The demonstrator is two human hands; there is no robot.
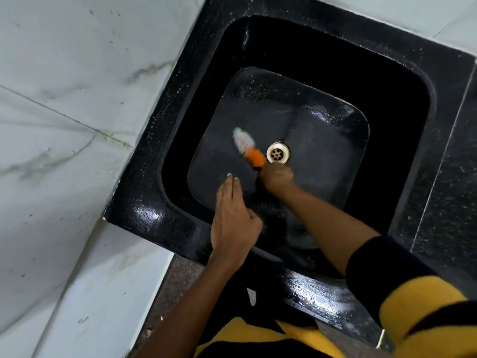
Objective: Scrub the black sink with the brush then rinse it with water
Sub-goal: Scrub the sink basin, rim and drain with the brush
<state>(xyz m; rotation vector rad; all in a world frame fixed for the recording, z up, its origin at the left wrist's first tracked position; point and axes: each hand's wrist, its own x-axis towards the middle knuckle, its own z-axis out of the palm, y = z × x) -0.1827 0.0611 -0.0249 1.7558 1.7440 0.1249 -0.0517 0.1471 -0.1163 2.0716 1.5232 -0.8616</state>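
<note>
The black sink (160,161) is a deep square basin with a wet, speckled rim and a pale round drain (277,152) in its floor. My right hand (276,180) reaches down into the basin and is shut on the brush (249,148), which has an orange neck and a whitish, motion-blurred head pressed on the basin floor just left of the drain. My left hand (233,218) hovers over the near left part of the basin, fingers stretched out and together, holding nothing.
White marble-patterned tiles (64,125) cover the wall to the left and behind. A black speckled counter (449,177) adjoins the sink on the right. A speckled floor strip (178,285) shows below the sink's near edge. My yellow-and-black sleeve (413,301) is at lower right.
</note>
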